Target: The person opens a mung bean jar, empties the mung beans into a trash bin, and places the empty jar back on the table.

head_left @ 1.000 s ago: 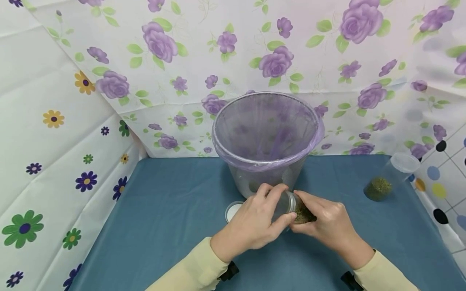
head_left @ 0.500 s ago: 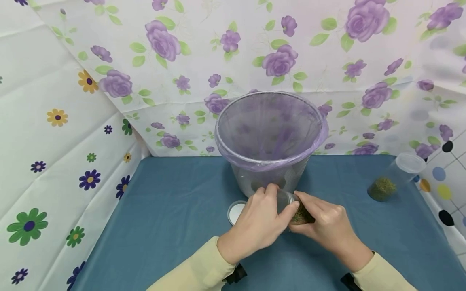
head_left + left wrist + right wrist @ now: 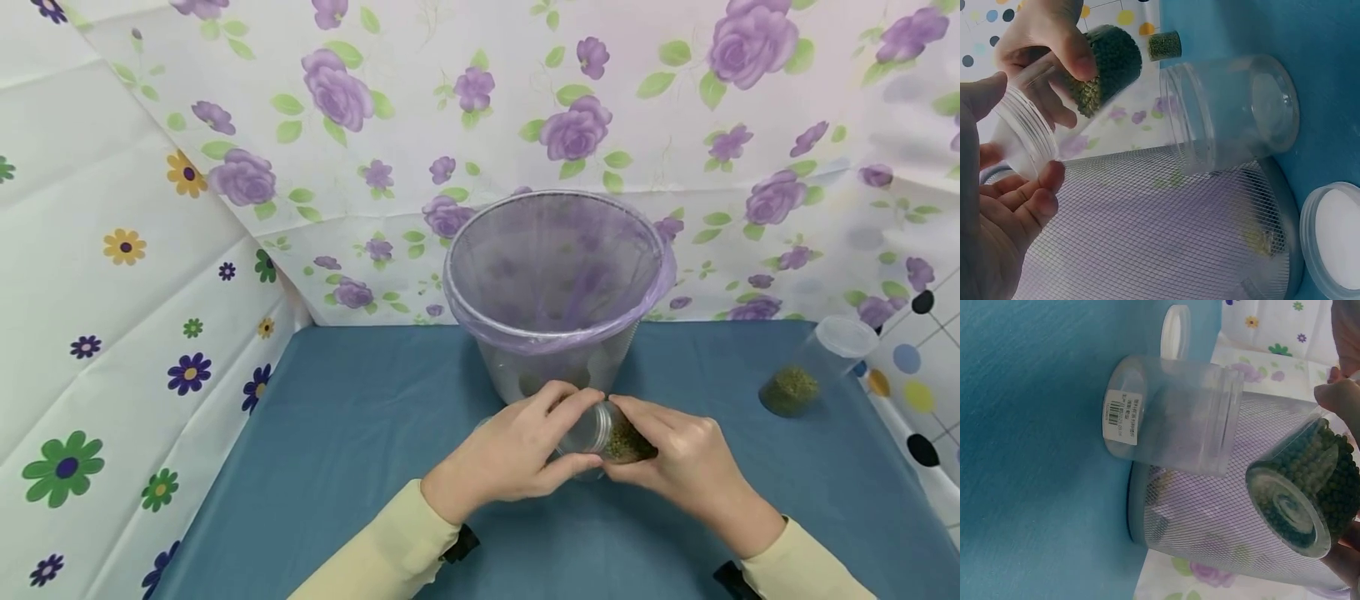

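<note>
Centrally on blue table (image 3: 337,433): mesh bin (image 3: 555,283) with purple liner, mouth up. Just near of it, clear jar (image 3: 611,437) of green beans gripped at base by right hand (image 3: 675,462), tilted, mouth held by left hand (image 3: 517,454). Smaller: empty jar (image 3: 1229,119), loose lid (image 3: 1335,237), second bean jar (image 3: 806,367) far right.

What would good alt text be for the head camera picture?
Two hands hold a tilted clear jar of small green beans over a blue table: the right hand grips its base, the left hand its open mouth. Behind stands a mesh bin lined with a purple bag.
</note>
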{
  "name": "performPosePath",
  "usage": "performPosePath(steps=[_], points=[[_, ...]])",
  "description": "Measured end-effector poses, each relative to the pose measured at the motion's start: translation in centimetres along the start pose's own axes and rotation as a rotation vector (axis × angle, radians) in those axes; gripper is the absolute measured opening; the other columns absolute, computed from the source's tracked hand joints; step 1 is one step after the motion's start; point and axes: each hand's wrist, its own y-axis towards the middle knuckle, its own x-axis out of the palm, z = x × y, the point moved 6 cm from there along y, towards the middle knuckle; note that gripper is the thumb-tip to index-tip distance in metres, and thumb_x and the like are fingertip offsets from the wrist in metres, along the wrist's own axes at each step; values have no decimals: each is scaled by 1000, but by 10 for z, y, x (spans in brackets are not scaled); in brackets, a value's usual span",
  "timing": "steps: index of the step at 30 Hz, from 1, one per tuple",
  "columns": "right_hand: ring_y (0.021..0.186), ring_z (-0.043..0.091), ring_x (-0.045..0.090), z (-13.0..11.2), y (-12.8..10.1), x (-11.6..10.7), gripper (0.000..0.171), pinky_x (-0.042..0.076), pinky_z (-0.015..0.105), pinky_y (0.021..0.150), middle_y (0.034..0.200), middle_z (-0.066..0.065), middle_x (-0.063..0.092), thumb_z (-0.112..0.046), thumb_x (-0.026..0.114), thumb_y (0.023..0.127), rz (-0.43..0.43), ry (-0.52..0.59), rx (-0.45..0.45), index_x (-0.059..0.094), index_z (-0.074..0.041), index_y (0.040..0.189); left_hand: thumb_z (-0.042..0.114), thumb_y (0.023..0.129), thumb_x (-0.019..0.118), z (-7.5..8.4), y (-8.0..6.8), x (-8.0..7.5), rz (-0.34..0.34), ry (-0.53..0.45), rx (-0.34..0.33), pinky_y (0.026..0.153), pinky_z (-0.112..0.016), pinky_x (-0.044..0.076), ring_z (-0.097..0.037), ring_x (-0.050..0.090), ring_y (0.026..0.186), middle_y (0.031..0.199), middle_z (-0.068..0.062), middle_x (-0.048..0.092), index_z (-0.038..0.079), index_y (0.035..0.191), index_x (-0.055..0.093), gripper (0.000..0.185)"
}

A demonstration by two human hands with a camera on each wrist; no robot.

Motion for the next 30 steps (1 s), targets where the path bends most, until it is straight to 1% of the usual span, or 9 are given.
performPosePath(steps=[5,11,17,19,21,23,25,28,30], points=[[76,17,71,-2,-1,1,59,56,28,57,100,7,72,-53,61,79,9,-3,-3,65,-10,118,48,93,48,2,0,1,-6,38,-27,69,-15,48,-4,53,79,115,-3,48,15,141,34,60],[74,20,71,-2,-2,3,61,55,31,55,98,10,73,-55,60,80,22,-11,3,67,-5,114,51,94,43,4,2,2,-14,38,-103,61,-14,45,-4,48,67,108,-4,49,14,138,37,58],[73,22,71,-3,0,3,59,55,33,55,97,11,73,-53,60,80,51,-21,-3,67,-5,113,57,94,36,3,3,0,-32,10,-224,55,-15,41,-6,45,63,102,-3,51,14,134,40,58],[74,23,71,-4,1,3,60,55,33,55,98,11,73,-54,61,80,66,-26,-12,67,-4,113,59,93,34,2,4,-1,-30,7,-275,54,-15,41,-7,46,61,99,-3,52,14,132,42,60],[76,24,71,-6,2,3,62,55,35,56,99,11,72,-55,62,79,78,-33,-24,67,-3,114,61,93,32,0,4,-2,-14,15,-327,53,-17,42,-8,48,60,96,-2,53,12,129,45,62],[77,24,71,-7,3,4,63,55,35,57,100,11,72,-55,65,78,86,-47,-36,67,-3,114,63,93,30,-2,4,-2,4,11,-387,49,-18,41,-9,48,57,87,-1,53,10,120,50,63],[78,24,71,-8,3,5,64,56,36,58,101,11,72,-54,69,75,84,-59,-43,66,-3,115,65,92,28,-5,4,-2,17,-2,-459,44,-20,39,-10,47,50,75,1,51,10,105,53,61],[78,23,71,-9,2,8,65,56,34,59,101,10,72,-50,76,70,67,-56,-44,66,-4,115,67,91,24,-8,4,0,13,-25,-561,37,-22,32,-10,40,40,60,3,43,15,84,48,58],[78,22,71,-10,2,10,67,56,34,59,101,10,72,-47,80,65,55,-51,-46,66,-5,116,69,90,22,-10,3,2,-8,-50,-608,35,-25,32,-11,39,37,56,1,43,17,78,45,58]])
